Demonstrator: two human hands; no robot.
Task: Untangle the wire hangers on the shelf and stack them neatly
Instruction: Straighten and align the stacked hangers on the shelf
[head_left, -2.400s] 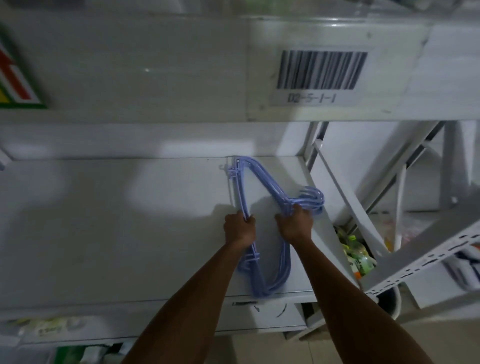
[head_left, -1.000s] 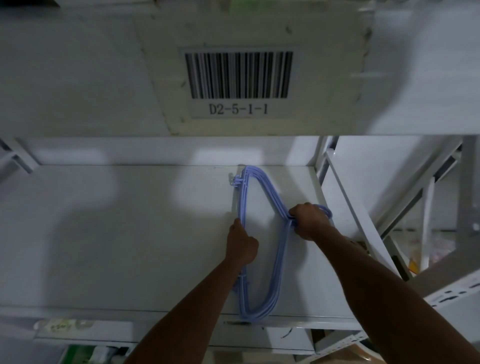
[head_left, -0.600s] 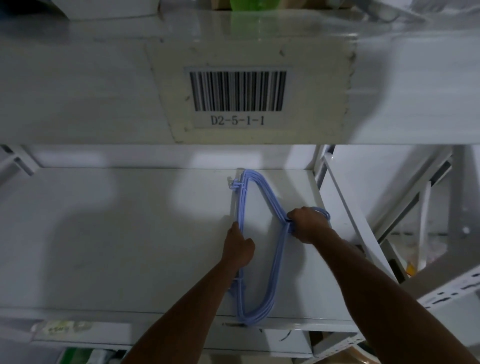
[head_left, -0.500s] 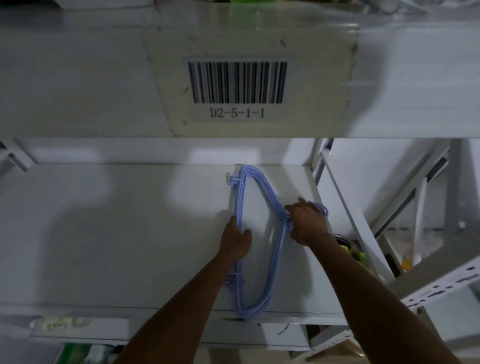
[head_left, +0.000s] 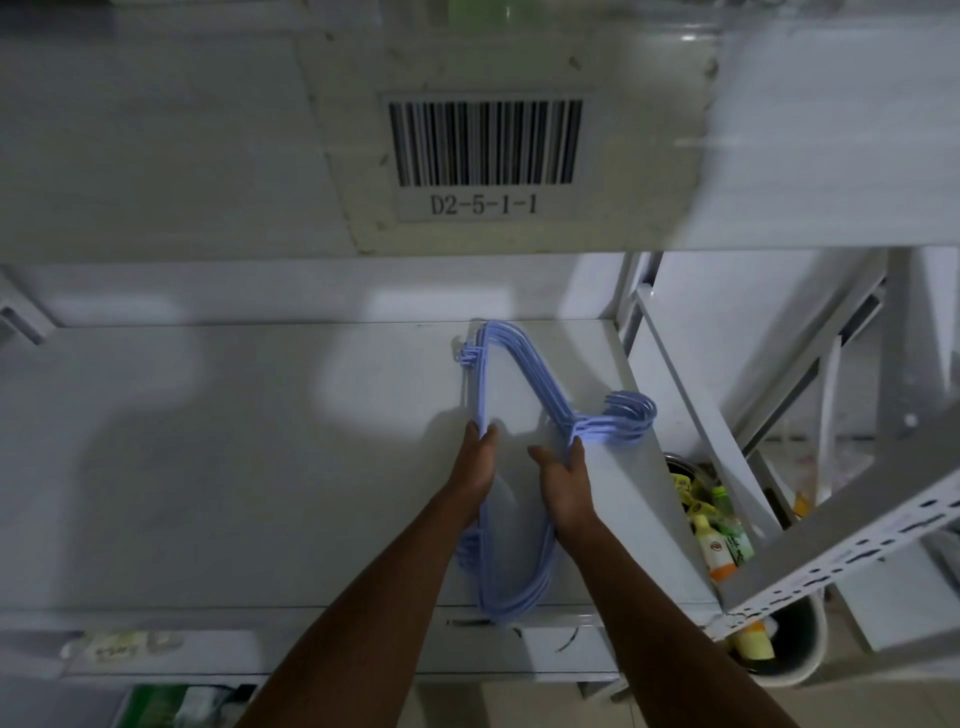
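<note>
Two bare hands work at one bundle of pale blue wire hangers (head_left: 511, 467) lying flat on a white shelf (head_left: 208, 467), near its right end. The bundle sits with its long straight bars on the left and its hooks (head_left: 631, 418) pointing right, close to the shelf's right edge. One corner of the bundle reaches the shelf's front lip.

The left hand (head_left: 475, 470) lies along the straight bars, its fingers loosely curled with the tips touching the wires. The right hand (head_left: 563, 478) rests against the sloping side just below the hooks, fingers loosely bent and thumb spread; whether it pinches the wires or only presses on them cannot be told.

The task looks nearly done. The hangers appear nested, outlines lined up and hooks gathered side by side, with no loose one in sight. What seems left is a last squaring of the edges and letting go.

The wires overlap too closely for an exact count; several hooks show, perhaps five or more. Above hangs one barcode label (head_left: 485, 156) reading D2-5-1-1 on the shelf beam. To the lower right, past the shelf, stands one bin (head_left: 800, 644) holding a few bottles (head_left: 719, 545).
</note>
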